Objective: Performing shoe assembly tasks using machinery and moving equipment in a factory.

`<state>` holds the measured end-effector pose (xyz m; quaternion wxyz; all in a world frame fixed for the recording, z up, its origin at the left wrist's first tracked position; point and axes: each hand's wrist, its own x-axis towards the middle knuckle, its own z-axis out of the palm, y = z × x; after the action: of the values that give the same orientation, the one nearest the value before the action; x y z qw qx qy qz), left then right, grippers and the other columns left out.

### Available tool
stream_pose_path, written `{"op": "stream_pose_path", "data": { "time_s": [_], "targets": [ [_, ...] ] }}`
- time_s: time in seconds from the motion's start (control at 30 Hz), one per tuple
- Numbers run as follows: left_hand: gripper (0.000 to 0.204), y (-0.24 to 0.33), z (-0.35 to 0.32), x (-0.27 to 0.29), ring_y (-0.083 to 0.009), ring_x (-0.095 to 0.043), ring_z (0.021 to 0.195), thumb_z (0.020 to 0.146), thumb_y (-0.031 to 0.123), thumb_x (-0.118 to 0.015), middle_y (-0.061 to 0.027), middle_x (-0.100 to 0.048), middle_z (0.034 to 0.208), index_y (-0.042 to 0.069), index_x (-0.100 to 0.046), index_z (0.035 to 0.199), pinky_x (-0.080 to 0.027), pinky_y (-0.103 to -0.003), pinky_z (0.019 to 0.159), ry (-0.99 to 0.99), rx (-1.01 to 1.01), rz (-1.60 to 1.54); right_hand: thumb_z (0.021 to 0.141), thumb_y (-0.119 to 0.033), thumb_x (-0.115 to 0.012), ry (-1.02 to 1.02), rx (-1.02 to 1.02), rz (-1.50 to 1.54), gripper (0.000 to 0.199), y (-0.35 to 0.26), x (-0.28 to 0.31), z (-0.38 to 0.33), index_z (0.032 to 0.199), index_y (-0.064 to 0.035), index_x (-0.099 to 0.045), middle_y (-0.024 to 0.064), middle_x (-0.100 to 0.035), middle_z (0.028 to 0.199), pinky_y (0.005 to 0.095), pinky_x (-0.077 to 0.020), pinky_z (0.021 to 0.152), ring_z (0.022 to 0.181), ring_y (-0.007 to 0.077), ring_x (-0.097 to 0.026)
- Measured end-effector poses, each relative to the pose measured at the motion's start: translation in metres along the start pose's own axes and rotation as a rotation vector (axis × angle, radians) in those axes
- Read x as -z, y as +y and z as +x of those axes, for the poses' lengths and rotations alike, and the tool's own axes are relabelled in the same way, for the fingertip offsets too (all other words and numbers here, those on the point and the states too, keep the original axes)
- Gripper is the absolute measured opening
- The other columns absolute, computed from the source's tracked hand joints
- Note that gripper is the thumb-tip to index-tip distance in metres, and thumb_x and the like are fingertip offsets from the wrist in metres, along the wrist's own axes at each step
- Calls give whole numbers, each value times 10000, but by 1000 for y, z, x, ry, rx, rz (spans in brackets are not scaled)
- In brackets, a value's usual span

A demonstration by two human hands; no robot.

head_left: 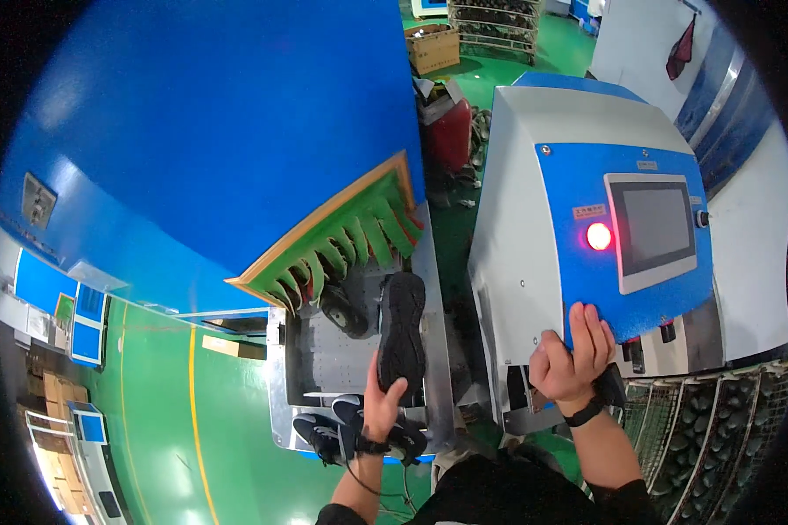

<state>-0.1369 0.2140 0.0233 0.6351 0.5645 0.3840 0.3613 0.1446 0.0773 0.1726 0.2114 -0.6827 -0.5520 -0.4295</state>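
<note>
My left hand grips the heel end of a black shoe, held sole-up over a metal conveyor tray. Another black shoe lies further in, near the green flap curtain at the mouth of a big blue machine. Two dark shoes with white trim sit at the tray's near edge, by my wrist. My right hand rests against the lower edge of a grey and blue control cabinet, fingers spread on the blue panel, holding nothing.
The cabinet carries a lit red button and a dark touch screen. A wire rack of dark shoes stands at lower right. A cardboard box and shelving sit far off on the green floor.
</note>
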Motion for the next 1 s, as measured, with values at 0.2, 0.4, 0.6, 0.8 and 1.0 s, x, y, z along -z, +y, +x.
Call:
{"op": "stream_pose_path", "data": {
  "time_s": [0.2, 0.4, 0.6, 0.8, 1.0],
  "targets": [
    [739, 18, -125, -16, -350, -605, 1204, 860, 72, -749, -292, -574, 1318, -45, -360, 1477, -462, -400, 1018, 160, -10, 143, 855, -258, -694, -105, -374, 788, 438, -16, 53, -13, 1253, -87, -632, 233, -554, 1376, 471, -311, 1146, 1313, 364, -508],
    [679, 30, -188, -59, -500, -518, 1269, 772, -68, -735, -333, -442, 1450, 185, -524, 1366, -419, -500, 1058, -53, 20, -87, 727, -173, -901, -809, -783, 2001, 748, -52, 95, -68, 1362, -26, -534, 125, -580, 1348, 430, -419, 1081, 1229, 260, -549],
    [1002, 49, -225, -103, -335, -419, 1393, 792, 45, -837, -202, -387, 1521, 5, -185, 1552, -337, -455, 1155, 0, -268, -116, 665, -211, -941, -786, -636, 1917, 898, -19, 105, -59, 1389, -6, -451, 110, -565, 1313, 385, -458, 1039, 1201, 243, -562],
    [1079, 90, -194, -118, -245, -413, 1397, 698, 91, -926, -137, -396, 1519, -4, -241, 1527, -324, -381, 1164, -187, -183, -229, 611, -276, -982, -746, -543, 1825, 1026, -4, 110, -95, 1400, -4, -387, 136, -541, 1314, 402, -463, 1041, 1221, 285, -557],
    [1041, 91, -194, -128, -249, -451, 1360, 714, 62, -910, -142, -421, 1494, 4, -248, 1516, -365, -417, 1149, -205, -110, -308, 603, -285, -986, -587, -173, 1761, 1100, -5, 120, -79, 1430, -68, -294, 199, -464, 1476, 434, -459, 1061, 1274, 298, -552]
  ]
}}
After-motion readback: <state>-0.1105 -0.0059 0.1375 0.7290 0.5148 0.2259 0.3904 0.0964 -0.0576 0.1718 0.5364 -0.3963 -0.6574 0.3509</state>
